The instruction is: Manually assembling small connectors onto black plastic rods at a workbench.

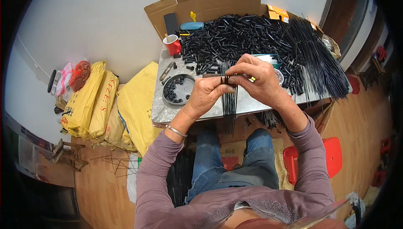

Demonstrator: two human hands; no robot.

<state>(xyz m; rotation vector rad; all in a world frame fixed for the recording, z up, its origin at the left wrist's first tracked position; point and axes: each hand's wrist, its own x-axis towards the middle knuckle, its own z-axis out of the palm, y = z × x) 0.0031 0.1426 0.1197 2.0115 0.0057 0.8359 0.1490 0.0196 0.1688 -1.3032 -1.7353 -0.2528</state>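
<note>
Above the table's front edge, my left hand is closed on a bundle of thin black rods that hangs down between my hands. My right hand pinches at the upper part of the same bundle, its thumb and fingertips close to the left ones. A small yellow-green bit shows by the right fingers; what it belongs to is unclear. Left of the hands, a round metal tin holds small black parts. Behind them spreads a large heap of short black tubes.
A red mug and a blue case stand at the heap's left. Long black rods lie at the table's right. Cardboard walls the back. Yellow sacks lean at left; a red stool stands at right.
</note>
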